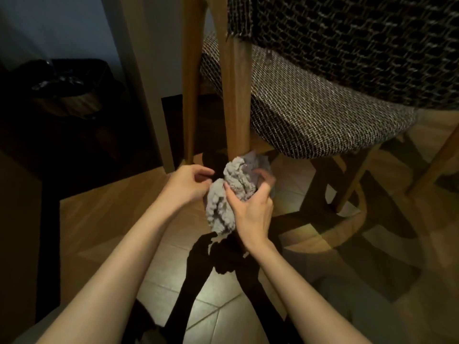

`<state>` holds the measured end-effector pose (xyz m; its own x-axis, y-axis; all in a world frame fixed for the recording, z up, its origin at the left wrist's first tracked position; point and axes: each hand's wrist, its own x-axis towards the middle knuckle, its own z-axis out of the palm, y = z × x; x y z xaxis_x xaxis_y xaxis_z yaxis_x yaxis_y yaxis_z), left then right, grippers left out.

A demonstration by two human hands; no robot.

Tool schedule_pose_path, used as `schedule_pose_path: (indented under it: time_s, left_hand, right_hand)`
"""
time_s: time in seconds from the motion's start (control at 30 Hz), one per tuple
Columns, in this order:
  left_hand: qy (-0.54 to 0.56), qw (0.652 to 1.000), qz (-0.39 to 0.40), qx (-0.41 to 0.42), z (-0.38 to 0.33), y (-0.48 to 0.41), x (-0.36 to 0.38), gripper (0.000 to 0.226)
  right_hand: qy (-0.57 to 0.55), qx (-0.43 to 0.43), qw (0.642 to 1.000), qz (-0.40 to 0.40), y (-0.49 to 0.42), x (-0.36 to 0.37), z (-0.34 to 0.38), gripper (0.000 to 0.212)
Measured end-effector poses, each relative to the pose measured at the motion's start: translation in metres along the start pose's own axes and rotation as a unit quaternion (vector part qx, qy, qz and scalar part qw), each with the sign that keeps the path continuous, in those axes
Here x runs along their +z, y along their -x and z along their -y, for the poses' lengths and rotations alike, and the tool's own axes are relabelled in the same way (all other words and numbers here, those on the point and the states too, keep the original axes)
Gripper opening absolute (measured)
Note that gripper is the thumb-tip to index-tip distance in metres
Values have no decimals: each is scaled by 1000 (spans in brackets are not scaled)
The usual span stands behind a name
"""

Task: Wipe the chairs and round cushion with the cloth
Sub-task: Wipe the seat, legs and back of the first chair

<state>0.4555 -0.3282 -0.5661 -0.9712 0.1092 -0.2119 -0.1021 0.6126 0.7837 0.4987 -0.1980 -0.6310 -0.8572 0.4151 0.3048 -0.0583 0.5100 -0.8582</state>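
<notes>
Forearms rise from the bottom edge and meet mid-frame. Right grip (250,209) is clenched around the bunched grey cloth (231,192), thumb on front, fingers curled behind, wrist bent inward. Left grip (187,186) sits just beside the cloth's left edge, fingers curled; pinching or not, cannot tell. Cloth is centre frame, its top seemingly against the wooden chair leg (236,108) below the woven seat (323,115). Risk: the loose lower fold hangs free and could slip out or drag the floor (211,306); a wadded bunch likely skips parts of the leg.

- Wooden chair (323,115) with woven seat: one.
- Grey fluffy cloth (231,194): one.
- Bare hands: two, a left hand (186,184) and a right hand (250,209).
- Lined bin (67,83): one.
</notes>
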Motion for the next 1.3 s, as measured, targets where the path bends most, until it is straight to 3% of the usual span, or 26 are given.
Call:
schedule_pose_path:
  time_s: [0.13,0.27,0.33,0.43,0.5,0.6,0.67,0.73,0.8,0.83,0.9,0.97,1.07,1.13,1.23,1.3]
  left_hand:
    - [-28,975,199,-92,-4,-2,-9,77]
    - [-58,963,246,-92,-5,-2,-11,107]
    - [-51,966,238,-83,-4,-1,-7,95]
    - [-5,982,183,-56,2,-4,-8,47]
    - [35,988,140,-53,4,-4,-12,40]
    - [158,986,15,-47,5,-6,-20,32]
    - [328,941,-53,-59,-1,-10,-23,33]
    - [477,871,-102,-65,-8,-11,-25,39]
    - [536,831,-146,-17,-12,-9,-24,55]
    - [525,833,-170,28,-15,-7,-23,59]
    - [424,874,-196,132,-23,-1,-17,61]
    - [334,910,-151,194,-31,4,0,60]
    - [342,921,-85,164,-37,2,25,58]
    - [310,927,-157,138,-35,-3,36,54]
    - [177,925,-317,114,-31,-7,49,49]
    - [170,929,-322,74,-24,-9,58,51]
  right_hand:
    - [-28,36,999,2,-7,0,1,78]
    - [-13,22,997,79,-15,-8,1,84]
    - [-41,33,990,130,-17,-17,1,77]
    - [-88,71,976,186,-24,-35,5,49]
    - [-148,87,966,194,-27,-43,2,34]
    - [-247,120,946,170,-30,-48,2,10]
    - [-232,96,961,120,-27,-45,8,23]
    - [-259,98,960,51,-23,-40,14,23]
    - [-289,96,952,-6,-20,-38,19,19]
    - [-301,89,949,-31,-19,-37,21,19]
    - [-330,80,938,-69,-20,-37,27,20]
    - [-348,69,933,-61,-23,-35,32,23]
    - [-319,58,946,-23,-28,-30,30,32]
    - [-294,59,953,-29,-30,-26,27,37]
    - [-284,61,956,-33,-33,-21,18,39]
    - [-261,55,964,-21,-35,-18,10,36]
